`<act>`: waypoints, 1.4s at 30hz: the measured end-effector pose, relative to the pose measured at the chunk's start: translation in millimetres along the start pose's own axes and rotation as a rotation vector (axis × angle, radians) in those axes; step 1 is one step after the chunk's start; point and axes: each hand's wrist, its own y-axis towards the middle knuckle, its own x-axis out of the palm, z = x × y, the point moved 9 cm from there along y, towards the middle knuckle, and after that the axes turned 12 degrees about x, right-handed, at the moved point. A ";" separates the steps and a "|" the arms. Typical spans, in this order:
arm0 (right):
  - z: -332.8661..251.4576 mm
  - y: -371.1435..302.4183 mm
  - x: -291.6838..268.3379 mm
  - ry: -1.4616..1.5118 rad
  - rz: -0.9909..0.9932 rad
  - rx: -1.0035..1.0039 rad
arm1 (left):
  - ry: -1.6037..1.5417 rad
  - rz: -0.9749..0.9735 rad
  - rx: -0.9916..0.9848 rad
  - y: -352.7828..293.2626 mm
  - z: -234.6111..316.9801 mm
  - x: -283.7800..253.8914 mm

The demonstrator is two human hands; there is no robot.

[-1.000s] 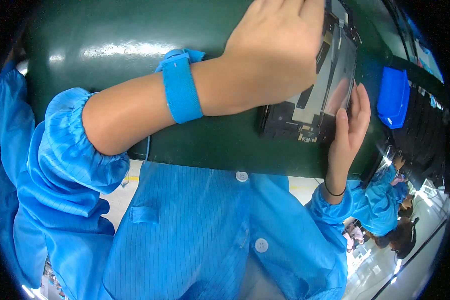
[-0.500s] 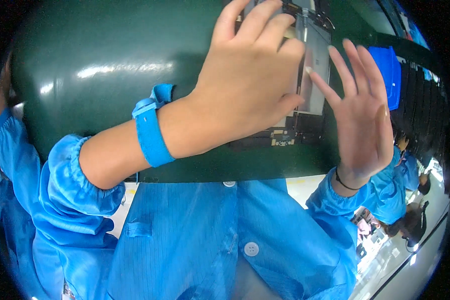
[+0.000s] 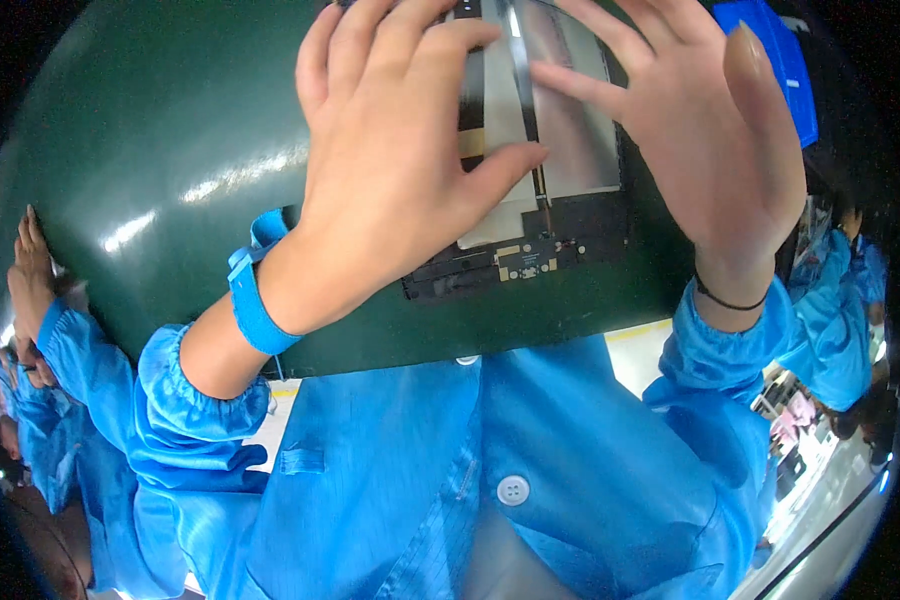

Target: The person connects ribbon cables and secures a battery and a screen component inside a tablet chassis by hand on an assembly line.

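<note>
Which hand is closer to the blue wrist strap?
Left. The strap sits on the left wrist, just below the left hand. The right hand is across the open device, well away from it.

Both hands shifted onto the panel

Left hand slid down off the top; right hand now spread over the opened device, fingertips meeting.

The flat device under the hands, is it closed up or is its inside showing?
Open. The device lies flat on the green table with its circuit board and pale panels uncovered, under the left hand and right hand.
</note>
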 end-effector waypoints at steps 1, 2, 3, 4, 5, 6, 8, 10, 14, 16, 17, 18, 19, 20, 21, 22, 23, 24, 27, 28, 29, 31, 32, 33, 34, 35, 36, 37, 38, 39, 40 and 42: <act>-0.7 2.8 2.0 0.021 -0.011 0.055 | -0.047 0.021 -0.005 -0.7 -0.3 0.4; -2.8 1.0 2.7 0.033 -0.001 0.053 | -0.093 0.043 -0.011 -1.7 -0.8 0.5; 0.2 -0.2 2.0 0.054 0.033 0.111 | -0.125 0.062 -0.016 -1.3 -1.6 -1.4; 4.8 -0.6 0.3 0.074 0.064 0.171 | -0.155 0.081 -0.023 -1.2 -2.7 -3.9; 6.6 -0.1 -1.4 0.084 0.057 0.171 | -0.184 0.101 -0.029 -1.2 -4.3 -7.0; 7.4 -3.0 -5.2 0.091 0.022 0.137 | -0.193 0.097 -0.030 0.7 -5.7 -5.5; 13.7 -9.3 -17.2 0.103 -0.007 0.101 | 0.217 -0.036 0.222 7.0 12.8 1.2; 25.9 -13.5 -24.4 0.108 -0.054 0.099 | 0.241 -0.033 0.268 10.1 15.9 2.4; 45.1 -20.8 -42.7 0.047 0.101 0.014 | 0.305 -0.074 0.310 19.1 20.4 -1.0; 33.9 -40.4 -41.1 -0.512 0.083 -0.343 | 0.285 -0.496 -0.009 47.5 28.5 9.5; 27.1 -45.9 -28.7 -0.864 0.105 -0.478 | 0.296 -0.920 -0.332 30.0 15.5 19.5; 33.9 -48.1 -19.9 -0.993 0.159 -0.527 | 0.291 -0.926 -0.326 31.8 18.5 20.0; 41.2 -48.9 -13.4 -1.085 0.157 -0.499 | 0.266 -0.881 -0.333 35.1 20.8 19.4; 47.1 -50.1 -9.3 -1.177 0.155 -0.469 | 0.240 -0.836 -0.340 38.3 23.1 18.0; 49.9 -49.7 -10.4 -1.171 0.164 -0.466 | 0.221 -0.831 -0.275 40.7 29.7 17.5; 50.2 -50.2 -11.3 -1.147 0.174 -0.494 | 0.214 -0.838 -0.269 40.0 32.7 16.8; 49.5 -51.5 -11.9 -1.124 0.184 -0.521 | 0.196 -0.829 -0.246 40.8 37.2 16.2; 48.9 -51.9 -12.2 -1.120 0.190 -0.520 | 0.181 -0.819 -0.226 41.8 40.3 15.5; 49.0 -52.0 -13.2 -1.088 0.180 -0.494 | 0.122 -0.766 -0.193 40.8 45.2 12.4; 50.7 -52.8 -13.5 -1.105 0.193 -0.501 | 0.104 -0.724 -0.167 42.1 49.0 10.7; 51.0 -53.7 -13.8 -1.123 0.205 -0.508 | 0.102 -0.712 -0.153 43.6 50.7 10.5; 48.9 -53.8 -15.3 -1.116 0.206 -0.496 | 0.117 -0.768 -0.209 44.3 45.2 14.3; 48.6 -53.4 -16.2 -1.110 0.203 -0.487 | 0.136 -0.823 -0.266 41.0 39.9 16.8; 49.6 -53.4 -16.5 -1.109 0.204 -0.484 | 0.134 -0.825 -0.266 39.4 37.6 17.2; 50.7 -53.6 -16.5 -1.121 0.211 -0.490 | 0.138 -0.826 -0.265 36.9 33.1 17.9; 51.3 -54.0 -16.7 -1.134 0.217 -0.496 | 0.142 -0.826 -0.264 35.1 31.0 18.5; 50.0 -54.3 -16.9 -1.131 0.217 -0.498 | 0.144 -0.828 -0.263 32.9 33.7 17.7; 48.7 -54.6 -17.2 -1.129 0.211 -0.491 | 0.132 -0.796 -0.124 35.4 49.7 16.6; 48.1 -54.8 -17.8 -1.127 0.205 -0.485 | 0.120 -0.761 0.014 38.9 66.5 14.9; 47.6 -55.0 -20.4 -1.127 0.208 -0.484 | 0.062 -0.788 0.144 40.6 80.7 13.7; 46.9 -56.0 -22.3 -1.138 0.215 -0.500 | 0.059 -0.787 0.146 43.5 84.6 14.8; 44.4 -56.8 -23.4 -1.147 0.218 -0.519 | 0.126 -0.715 0.183 53.5 92.1 10.7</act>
